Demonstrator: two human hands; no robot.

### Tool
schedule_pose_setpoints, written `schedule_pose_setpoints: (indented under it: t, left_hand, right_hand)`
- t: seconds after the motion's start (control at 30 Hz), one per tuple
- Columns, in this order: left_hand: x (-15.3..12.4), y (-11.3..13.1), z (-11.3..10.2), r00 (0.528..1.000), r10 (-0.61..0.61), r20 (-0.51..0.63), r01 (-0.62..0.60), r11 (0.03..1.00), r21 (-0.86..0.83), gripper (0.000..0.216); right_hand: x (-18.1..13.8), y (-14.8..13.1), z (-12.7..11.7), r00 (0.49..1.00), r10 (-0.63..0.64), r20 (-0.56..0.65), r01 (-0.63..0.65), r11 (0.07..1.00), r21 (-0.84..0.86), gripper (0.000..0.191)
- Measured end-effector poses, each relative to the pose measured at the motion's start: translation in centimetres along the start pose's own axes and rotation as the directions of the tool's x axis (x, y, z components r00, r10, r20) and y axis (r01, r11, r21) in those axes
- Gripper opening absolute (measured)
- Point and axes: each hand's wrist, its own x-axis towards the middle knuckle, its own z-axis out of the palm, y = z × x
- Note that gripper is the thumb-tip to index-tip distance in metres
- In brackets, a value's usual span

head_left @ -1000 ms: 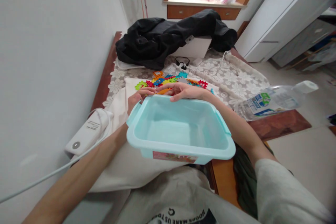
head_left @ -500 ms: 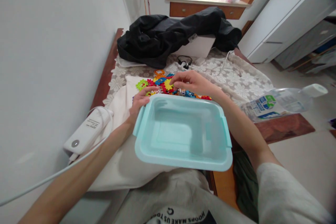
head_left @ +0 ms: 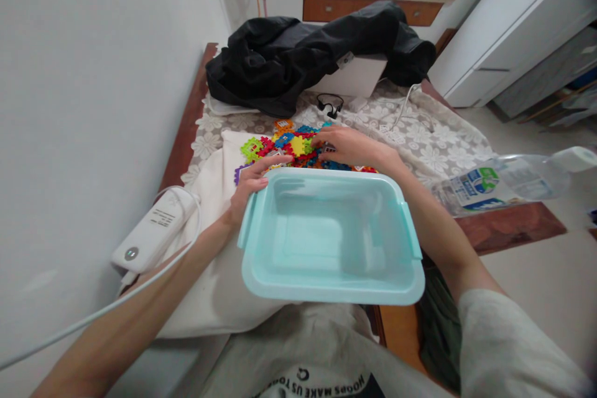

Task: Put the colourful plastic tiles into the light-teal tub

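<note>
A light-blue plastic bin (head_left: pixel 333 239) with nothing in it is in front of me, tilted toward me. My left hand (head_left: pixel 254 183) grips its far left corner, thumb at the rim and index finger stretched out beyond it. Just past the bin lies a pile of colourful interlocking plastic toy pieces (head_left: pixel 298 146) in yellow, green, red, blue and orange. My right hand (head_left: pixel 349 146) is over the right part of this pile, its fingers apart and bent down onto the pieces. The fingertips are partly hidden among them, and I see nothing held.
A large clear plastic bottle (head_left: pixel 513 183) stands at the right. To the left are a white power strip (head_left: pixel 156 230) and its cable. Behind the pile lie black earphones (head_left: pixel 330 106) and a black jacket (head_left: pixel 280 65) on the lace tablecloth (head_left: pixel 448 137). White cloth (head_left: pixel 209 199) lies beneath.
My right hand has moved slightly right and down onto the pieces, uncovering more yellow and green ones. The bin's right side has shifted slightly right; my left hand stays on it.
</note>
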Motion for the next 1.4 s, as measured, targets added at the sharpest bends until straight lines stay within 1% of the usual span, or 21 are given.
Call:
schedule_pose_setpoints:
  t: [0.07,0.1,0.2,0.27,0.4,0.43,0.53,0.6,0.7,0.8,0.83,0.9,1.0,1.13,1.23,1.33,1.4]
  left_hand:
    - [-0.1,0.3,0.2,0.995,0.074,-0.069,-0.067,0.993,0.098,0.041]
    - [-0.1,0.4,0.3,0.992,0.091,-0.086,-0.079,0.988,0.136,0.037]
    - [-0.4,0.7,0.8,0.989,0.111,-0.098,-0.090,0.975,0.202,0.034]
    - [-0.6,0.7,1.0,0.988,0.121,-0.096,-0.099,0.973,0.206,0.033]
    - [-0.6,0.4,1.0,0.987,0.140,-0.078,-0.121,0.971,0.206,0.035]
    - [-0.6,0.3,0.9,0.986,0.147,-0.076,-0.128,0.970,0.208,0.037]
    - [-0.8,-0.2,0.9,0.984,0.160,-0.075,-0.145,0.975,0.170,0.046]
    - [-1.0,-0.6,0.8,0.989,0.133,-0.065,-0.124,0.985,0.116,0.053]
    - [-1.2,-1.1,0.6,0.997,0.076,-0.024,-0.074,0.995,0.066,0.064]
    - [-1.3,-1.4,0.4,0.997,0.071,-0.012,-0.070,0.996,0.061,0.070]
    - [-1.3,-1.4,0.4,0.997,0.079,-0.010,-0.078,0.995,0.067,0.070]
    - [-1.2,-1.4,0.3,0.994,0.110,0.000,-0.110,0.990,0.086,0.070]
    - [-1.1,-1.6,0.0,0.989,0.147,0.017,-0.148,0.980,0.129,0.071]
    - [-1.0,-2.0,-0.4,0.982,0.180,0.052,-0.186,0.967,0.176,0.074]
    - [-0.9,-2.1,-0.5,0.979,0.193,0.067,-0.202,0.963,0.176,0.071]
    - [-0.9,-2.0,-0.4,0.984,0.176,0.040,-0.181,0.968,0.172,0.071]
    - [-0.8,-2.0,-0.4,0.985,0.168,0.038,-0.172,0.974,0.150,0.071]
  right_hand:
    - [-0.2,0.0,0.0,1.000,-0.010,-0.019,0.011,1.000,0.029,0.056]
    - [-0.3,-0.1,0.1,1.000,-0.017,-0.017,0.018,0.999,0.049,0.061]
    - [-0.4,0.1,0.3,1.000,-0.017,0.019,0.015,0.996,0.093,0.068]
    - [-0.4,0.3,0.3,1.000,0.003,0.018,-0.005,0.996,0.091,0.064]
    - [-0.2,0.8,0.0,0.999,0.035,0.015,-0.036,0.999,0.022,0.038]
    - [-0.2,0.9,-0.1,0.999,0.042,0.008,-0.043,0.999,0.015,0.035]
    - [-0.2,1.1,-0.2,0.998,0.048,-0.046,-0.046,0.998,0.031,0.042]
    - [-0.2,1.3,0.0,0.997,0.029,-0.066,-0.027,0.999,0.042,0.043]
    - [-0.3,1.4,0.2,0.999,-0.009,-0.044,0.012,0.998,0.058,0.042]
    - [-0.2,1.3,0.2,1.000,-0.021,0.011,0.021,0.997,0.080,0.052]
    - [-0.2,1.2,0.0,0.999,-0.023,0.025,0.021,0.997,0.080,0.049]
    - [-0.3,0.8,-0.3,0.999,-0.026,0.024,0.024,0.998,0.060,0.038]
    - [-0.3,0.3,-0.7,0.999,-0.028,-0.042,0.028,1.000,-0.002,0.026]
    - [-0.4,-0.1,-1.1,0.987,0.013,-0.158,-0.019,0.999,-0.032,0.018]
    - [-0.6,-0.2,-1.6,0.966,0.045,-0.254,-0.039,0.999,0.026,0.015]
    - [-0.9,-0.6,-2.4,0.936,0.059,-0.347,-0.017,0.992,0.124,0.016]
    - [-1.2,-1.1,-3.1,0.924,0.063,-0.378,0.010,0.982,0.188,0.016]
